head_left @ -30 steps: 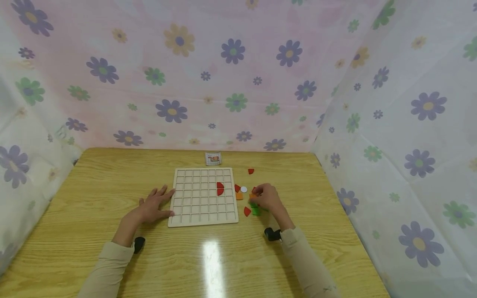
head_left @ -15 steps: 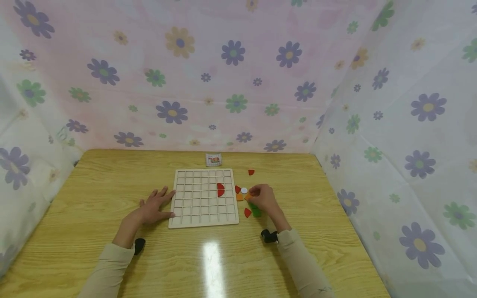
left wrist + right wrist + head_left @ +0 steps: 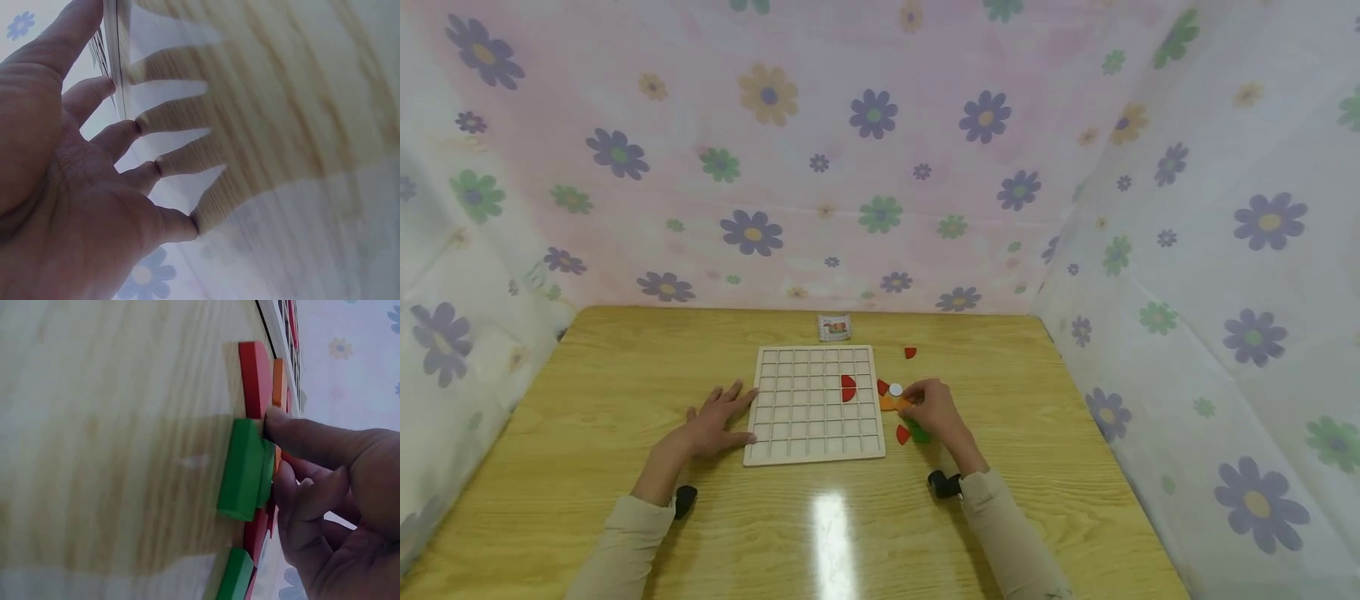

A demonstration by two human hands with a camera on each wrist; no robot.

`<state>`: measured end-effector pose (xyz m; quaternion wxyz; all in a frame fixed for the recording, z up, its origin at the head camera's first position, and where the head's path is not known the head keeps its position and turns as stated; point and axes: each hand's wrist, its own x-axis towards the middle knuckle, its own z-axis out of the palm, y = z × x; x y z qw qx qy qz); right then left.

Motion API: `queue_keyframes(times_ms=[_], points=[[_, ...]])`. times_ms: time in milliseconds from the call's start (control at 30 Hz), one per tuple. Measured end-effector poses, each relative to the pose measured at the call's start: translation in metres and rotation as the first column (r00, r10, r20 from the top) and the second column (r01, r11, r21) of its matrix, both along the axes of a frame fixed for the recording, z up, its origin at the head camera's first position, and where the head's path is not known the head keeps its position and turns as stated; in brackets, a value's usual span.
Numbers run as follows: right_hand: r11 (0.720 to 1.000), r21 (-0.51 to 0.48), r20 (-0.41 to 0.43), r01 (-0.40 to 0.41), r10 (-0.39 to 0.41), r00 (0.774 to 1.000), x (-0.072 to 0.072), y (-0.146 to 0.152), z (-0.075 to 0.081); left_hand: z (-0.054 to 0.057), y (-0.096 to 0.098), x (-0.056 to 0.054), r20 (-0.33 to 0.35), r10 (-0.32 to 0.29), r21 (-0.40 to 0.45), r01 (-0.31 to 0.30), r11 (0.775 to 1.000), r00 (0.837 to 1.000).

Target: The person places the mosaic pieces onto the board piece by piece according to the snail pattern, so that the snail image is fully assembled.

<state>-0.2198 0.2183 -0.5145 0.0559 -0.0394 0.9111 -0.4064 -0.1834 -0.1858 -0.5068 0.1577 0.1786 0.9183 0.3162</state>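
Observation:
A pale wooden grid board lies on the table, with two red quarter-round blocks side by side in its cells. Spread fingers of my left hand rest at the board's left edge. To the right of the board, my right hand pinches an orange block between thumb and fingers, low at the table. Another orange block lies just left of it, by the board's edge. Seen from the right wrist, a green block and a red block lie close by the thumb.
Around the right hand lie a white disc, red quarter-round pieces and green blocks, partly hidden by the hand. One more red piece sits farther back. Behind the board is a small picture card. Flowered curtains enclose the table.
My right hand has moved slightly left, sliding the orange block up to the other orange one beside the board. The left hand stays at the board's edge.

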Motion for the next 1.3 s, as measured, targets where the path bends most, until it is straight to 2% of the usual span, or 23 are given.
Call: queue_keyframes(times_ms=[167,333,500,733,967,1133,1300], points=[[1.0,0.026,0.021,-0.013,0.012,1.0,0.0,0.002,0.0,-0.005,-0.001,0.002,0.011,0.001,0.027,-0.002,1.0,1.0],[0.999,0.037,0.017,-0.024,0.023,1.0,0.0,0.003,-0.004,-0.004,-0.001,0.002,0.02,0.0,0.017,0.0,1.0,1.0],[0.999,-0.036,-0.006,-0.002,0.002,1.0,-0.004,0.003,-0.006,0.0,-0.001,0.001,0.013,0.006,-0.003,-0.006,1.0,1.0],[0.995,-0.096,-0.045,0.012,-0.017,0.999,-0.005,0.001,-0.005,0.001,-0.002,0.0,0.008,-0.006,0.013,0.006,1.0,1.0],[0.99,-0.136,-0.051,-0.044,0.038,0.998,-0.003,-0.007,-0.003,0.0,-0.002,0.0,0.011,-0.008,0.026,0.008,1.0,1.0],[0.98,-0.196,-0.071,-0.039,0.026,0.997,-0.004,-0.013,-0.005,0.001,-0.002,0.001,0.019,-0.006,0.021,0.006,1.0,1.0],[0.968,-0.241,-0.088,-0.072,0.052,0.995,-0.007,-0.023,-0.007,-0.001,-0.004,0.001,0.009,-0.004,0.029,0.004,1.0,1.0]])
